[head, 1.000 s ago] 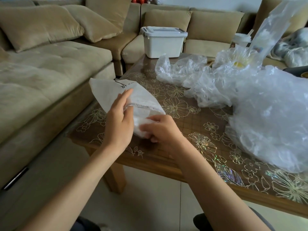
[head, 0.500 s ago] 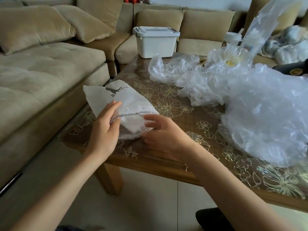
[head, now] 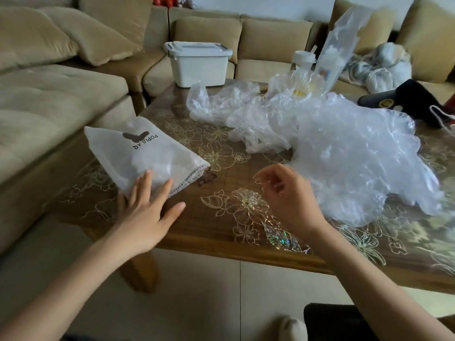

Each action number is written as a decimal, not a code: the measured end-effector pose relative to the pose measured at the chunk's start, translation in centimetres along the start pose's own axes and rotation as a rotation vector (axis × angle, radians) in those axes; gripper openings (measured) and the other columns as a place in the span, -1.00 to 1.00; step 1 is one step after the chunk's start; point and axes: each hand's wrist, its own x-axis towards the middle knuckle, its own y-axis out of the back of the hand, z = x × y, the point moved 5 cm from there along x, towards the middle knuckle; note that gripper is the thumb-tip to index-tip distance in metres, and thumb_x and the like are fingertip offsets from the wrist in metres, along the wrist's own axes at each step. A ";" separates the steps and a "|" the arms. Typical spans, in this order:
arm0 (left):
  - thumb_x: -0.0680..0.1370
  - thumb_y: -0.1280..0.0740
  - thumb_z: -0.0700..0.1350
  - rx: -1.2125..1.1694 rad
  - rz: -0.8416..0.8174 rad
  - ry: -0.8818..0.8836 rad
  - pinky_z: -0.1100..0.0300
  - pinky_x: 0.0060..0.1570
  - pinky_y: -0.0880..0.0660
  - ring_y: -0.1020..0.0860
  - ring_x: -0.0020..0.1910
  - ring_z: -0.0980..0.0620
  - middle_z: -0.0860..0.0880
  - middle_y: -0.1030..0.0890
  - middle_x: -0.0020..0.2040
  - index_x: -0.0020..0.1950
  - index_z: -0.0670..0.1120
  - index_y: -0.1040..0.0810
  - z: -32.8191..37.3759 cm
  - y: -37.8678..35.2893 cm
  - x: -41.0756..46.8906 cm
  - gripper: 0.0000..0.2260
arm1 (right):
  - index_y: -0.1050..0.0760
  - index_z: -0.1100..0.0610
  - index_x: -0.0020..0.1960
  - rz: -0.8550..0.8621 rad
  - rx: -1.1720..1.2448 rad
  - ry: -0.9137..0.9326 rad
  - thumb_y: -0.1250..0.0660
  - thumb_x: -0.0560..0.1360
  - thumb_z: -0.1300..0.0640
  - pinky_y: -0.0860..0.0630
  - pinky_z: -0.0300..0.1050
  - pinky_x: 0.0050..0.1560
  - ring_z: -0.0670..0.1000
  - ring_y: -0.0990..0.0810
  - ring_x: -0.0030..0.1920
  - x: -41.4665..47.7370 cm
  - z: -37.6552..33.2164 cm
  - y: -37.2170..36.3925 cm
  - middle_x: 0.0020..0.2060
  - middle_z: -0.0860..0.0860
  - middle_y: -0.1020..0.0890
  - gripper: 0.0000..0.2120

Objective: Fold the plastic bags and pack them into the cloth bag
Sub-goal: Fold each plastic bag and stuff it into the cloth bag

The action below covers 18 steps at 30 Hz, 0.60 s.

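Flower-patterned table [head: 221, 225]: cloth bag [head: 145, 156], plastic bags [head: 332, 148].

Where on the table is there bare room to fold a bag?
Bare table between the cloth bag and the plastic bag pile, down to the near edge, where the right hand hovers. The right half is buried under that pile.

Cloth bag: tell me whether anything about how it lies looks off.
The cloth bag lies askew on the table, its far corner overhanging the left edge toward the sofa. The left hand touches its near end; it might slip if released.
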 end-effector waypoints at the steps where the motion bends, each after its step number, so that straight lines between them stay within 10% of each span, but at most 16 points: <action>1: 0.44 0.20 0.33 -0.009 0.006 -0.009 -0.11 0.45 0.27 0.36 0.48 -0.01 0.00 0.40 0.50 0.52 0.19 0.19 -0.3 0.2 0.8 -0.34 | -0.57 0.16 0.02 0.055 -0.124 0.078 -0.34 0.45 0.35 -0.40 -0.29 -0.08 -0.07 -0.52 -0.09 -0.2 0.2 0.6 -0.08 0.01 -0.58 -0.80; 7: 0.47 0.18 0.33 0.017 0.181 -0.021 -0.17 0.42 0.31 0.24 0.52 -0.04 -0.07 0.16 0.56 0.54 0.08 -0.07 -0.7 1.6 3.1 -0.31 | -0.41 0.18 0.29 -0.032 -0.553 0.039 -0.50 0.36 0.08 -0.35 0.09 0.19 0.20 -0.44 0.20 -1.3 4.1 3.7 0.21 0.17 -0.47 -0.44; 13: 0.51 0.03 0.26 -0.280 0.515 -0.396 -0.18 0.46 0.00 -0.07 0.51 -0.03 -0.13 -0.26 0.48 0.38 -0.11 -0.43 5.2 2.8 -1.3 -0.37 | -0.55 0.19 0.00 -0.069 -0.694 -0.060 -0.26 0.52 0.28 -0.40 -0.02 0.02 0.14 -0.58 -0.07 -1.9 5.9 4.9 -0.05 0.10 -0.64 -0.89; 18: 0.50 -0.06 0.26 -0.585 0.401 -0.451 0.52 0.34 0.00 -0.13 0.42 0.33 0.15 -0.26 0.42 0.38 0.00 -0.40 7.5 2.6 -2.7 -0.44 | -0.66 0.14 0.00 0.183 -0.139 0.017 -0.31 0.54 0.21 -0.43 -0.39 -0.20 -0.26 -0.56 -0.26 -1.5 2.7 6.5 -0.06 -0.06 -0.68 -0.85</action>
